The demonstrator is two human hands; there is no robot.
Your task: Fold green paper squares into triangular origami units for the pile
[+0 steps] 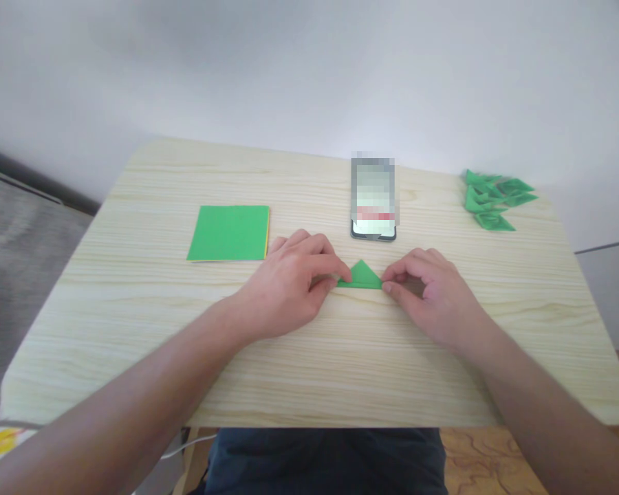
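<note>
A green piece of folded paper (362, 275) lies at the middle of the table, with a triangular peak pointing away from me and a straight folded band along its near edge. My left hand (302, 278) pinches its left end between thumb and index finger. At the opposite end, the thumb and index finger of my right hand (428, 289) close on the right corner. Both corners are partly hidden under my fingertips.
A stack of square paper (230, 234), green on top, lies left of my hands. Beyond the folded piece is a phone (374, 199) with a blurred screen. Several folded green paper pieces (495, 199) sit at the far right of the wood-grain table (134, 302), which meets a white wall (289, 75).
</note>
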